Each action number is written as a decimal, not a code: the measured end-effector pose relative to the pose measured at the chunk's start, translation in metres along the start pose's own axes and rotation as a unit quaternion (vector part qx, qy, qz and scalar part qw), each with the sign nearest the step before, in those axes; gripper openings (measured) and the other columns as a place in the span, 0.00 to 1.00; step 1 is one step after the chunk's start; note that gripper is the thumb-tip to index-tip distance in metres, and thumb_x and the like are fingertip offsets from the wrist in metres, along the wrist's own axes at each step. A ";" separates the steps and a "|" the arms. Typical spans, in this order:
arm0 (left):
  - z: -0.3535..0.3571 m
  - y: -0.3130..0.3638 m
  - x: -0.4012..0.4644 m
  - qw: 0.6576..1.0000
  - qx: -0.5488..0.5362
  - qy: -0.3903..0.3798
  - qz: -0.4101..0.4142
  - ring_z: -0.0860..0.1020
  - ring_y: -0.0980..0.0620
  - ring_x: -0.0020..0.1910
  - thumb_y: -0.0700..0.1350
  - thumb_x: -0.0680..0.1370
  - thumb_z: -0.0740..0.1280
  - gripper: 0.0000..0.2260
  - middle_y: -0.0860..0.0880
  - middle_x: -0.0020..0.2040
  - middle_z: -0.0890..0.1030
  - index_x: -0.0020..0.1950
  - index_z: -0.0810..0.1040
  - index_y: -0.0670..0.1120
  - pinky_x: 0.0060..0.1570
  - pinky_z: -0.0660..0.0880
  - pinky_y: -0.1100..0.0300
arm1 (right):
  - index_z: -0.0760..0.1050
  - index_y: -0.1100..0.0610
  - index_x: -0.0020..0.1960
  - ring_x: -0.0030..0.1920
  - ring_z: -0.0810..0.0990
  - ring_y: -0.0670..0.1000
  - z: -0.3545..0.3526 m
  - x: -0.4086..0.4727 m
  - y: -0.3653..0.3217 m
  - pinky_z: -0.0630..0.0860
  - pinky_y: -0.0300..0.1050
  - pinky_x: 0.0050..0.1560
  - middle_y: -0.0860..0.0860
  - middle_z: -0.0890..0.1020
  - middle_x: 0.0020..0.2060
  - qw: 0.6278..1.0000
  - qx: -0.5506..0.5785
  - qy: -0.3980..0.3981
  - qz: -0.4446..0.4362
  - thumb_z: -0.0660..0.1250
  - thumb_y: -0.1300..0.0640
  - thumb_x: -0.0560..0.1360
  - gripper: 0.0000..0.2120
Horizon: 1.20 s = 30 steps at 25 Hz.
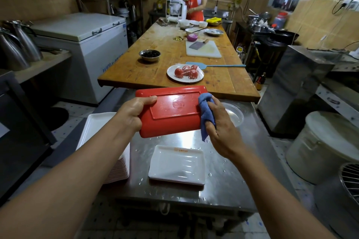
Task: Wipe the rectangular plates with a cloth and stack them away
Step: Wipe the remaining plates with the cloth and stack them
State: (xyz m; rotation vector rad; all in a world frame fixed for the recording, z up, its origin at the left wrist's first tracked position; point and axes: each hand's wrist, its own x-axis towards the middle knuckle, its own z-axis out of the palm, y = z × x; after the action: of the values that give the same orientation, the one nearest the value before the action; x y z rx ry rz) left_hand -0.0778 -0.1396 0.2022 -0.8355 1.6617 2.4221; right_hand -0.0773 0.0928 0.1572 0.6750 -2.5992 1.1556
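A red rectangular plate (171,111) is held up above the steel table, its underside facing me. My left hand (134,112) grips its left edge, thumb on the back. My right hand (219,122) holds a bunched blue cloth (206,110) against the plate's right end. Below, a white rectangular plate (177,165) lies face up on the wet steel table (223,186). At the table's left stands a tall stack of plates (97,128) with a white one on top, partly hidden by my left arm.
A clear round lid or bowl (235,115) lies behind my right hand. Beyond is a long wooden table (136,70) with a plate of tomatoes (185,73), a cutting board and bowls; a person works at its far end. A white bin (326,147) stands at right.
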 end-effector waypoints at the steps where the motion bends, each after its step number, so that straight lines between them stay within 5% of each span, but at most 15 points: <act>1: 0.001 0.000 -0.002 1.000 -0.005 0.001 -0.006 0.81 0.48 0.26 0.40 0.72 0.71 0.03 0.47 0.26 0.81 0.40 0.78 0.44 0.35 0.76 0.50 | 0.63 0.58 0.72 0.73 0.60 0.52 0.003 0.000 -0.005 0.58 0.48 0.73 0.53 0.60 0.74 1.000 -0.020 0.015 -0.008 0.55 0.58 0.73 0.27; 4: 0.006 -0.005 -0.005 0.999 -0.022 0.007 -0.022 0.80 0.47 0.25 0.41 0.73 0.70 0.05 0.46 0.26 0.81 0.39 0.77 0.44 0.37 0.76 0.47 | 0.67 0.60 0.70 0.74 0.58 0.57 0.023 -0.001 -0.016 0.48 0.49 0.75 0.57 0.64 0.72 0.989 -0.131 0.028 -0.061 0.58 0.59 0.72 0.26; 7: 0.008 -0.011 -0.008 0.999 -0.040 0.007 -0.026 0.80 0.45 0.32 0.45 0.74 0.70 0.06 0.43 0.36 0.83 0.45 0.79 0.42 0.41 0.76 0.44 | 0.63 0.57 0.73 0.76 0.50 0.53 0.052 -0.011 -0.036 0.38 0.45 0.75 0.54 0.61 0.74 0.989 -0.126 0.000 -0.076 0.57 0.57 0.73 0.28; 9: 0.004 -0.015 -0.007 0.998 -0.057 0.001 -0.033 0.80 0.43 0.38 0.48 0.74 0.70 0.12 0.41 0.44 0.83 0.52 0.79 0.41 0.38 0.75 0.47 | 0.62 0.56 0.73 0.76 0.50 0.53 0.070 -0.013 -0.050 0.40 0.48 0.75 0.54 0.61 0.74 0.990 -0.106 -0.004 -0.093 0.58 0.56 0.74 0.27; 12: -0.003 -0.021 -0.009 0.996 -0.079 -0.006 -0.035 0.80 0.45 0.39 0.51 0.75 0.69 0.14 0.41 0.42 0.82 0.50 0.79 0.40 0.35 0.78 0.51 | 0.61 0.54 0.74 0.76 0.51 0.53 0.082 -0.005 -0.064 0.44 0.52 0.76 0.52 0.60 0.74 0.987 -0.116 -0.023 -0.108 0.52 0.51 0.75 0.27; 16: -0.021 -0.028 -0.014 0.997 -0.075 0.021 0.024 0.79 0.40 0.55 0.45 0.73 0.71 0.20 0.37 0.57 0.80 0.62 0.76 0.38 0.58 0.74 0.43 | 0.59 0.50 0.75 0.76 0.51 0.50 0.079 0.022 -0.065 0.47 0.51 0.75 0.49 0.58 0.75 0.988 -0.112 -0.059 -0.085 0.46 0.46 0.74 0.30; 20: -0.047 -0.024 -0.019 0.994 -0.096 0.039 0.036 0.80 0.40 0.49 0.45 0.73 0.71 0.13 0.39 0.51 0.81 0.54 0.78 0.41 0.53 0.75 0.41 | 0.61 0.53 0.74 0.75 0.55 0.52 0.074 0.039 -0.050 0.51 0.49 0.74 0.51 0.58 0.75 0.985 -0.158 -0.039 -0.057 0.43 0.45 0.74 0.30; 25: -0.081 -0.020 -0.025 0.993 -0.109 0.042 0.033 0.81 0.43 0.43 0.44 0.74 0.70 0.06 0.43 0.41 0.84 0.46 0.78 0.43 0.42 0.77 0.46 | 0.70 0.58 0.62 0.58 0.71 0.53 0.081 0.047 -0.044 0.64 0.37 0.55 0.58 0.69 0.62 0.998 0.020 -0.028 0.045 0.55 0.60 0.79 0.13; 30: -0.115 -0.017 -0.031 0.991 -0.109 0.053 0.055 0.82 0.45 0.38 0.43 0.72 0.71 0.05 0.44 0.37 0.84 0.45 0.79 0.43 0.37 0.78 0.50 | 0.69 0.55 0.50 0.38 0.76 0.53 0.089 0.057 -0.050 0.71 0.43 0.34 0.54 0.77 0.42 0.992 0.072 -0.029 0.103 0.53 0.60 0.79 0.07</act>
State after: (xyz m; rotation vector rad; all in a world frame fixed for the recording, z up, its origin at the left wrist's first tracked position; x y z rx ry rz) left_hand -0.0007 -0.2272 0.1733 -0.9380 1.5337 2.7178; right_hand -0.1035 -0.0211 0.1516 0.4809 -2.7062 1.4145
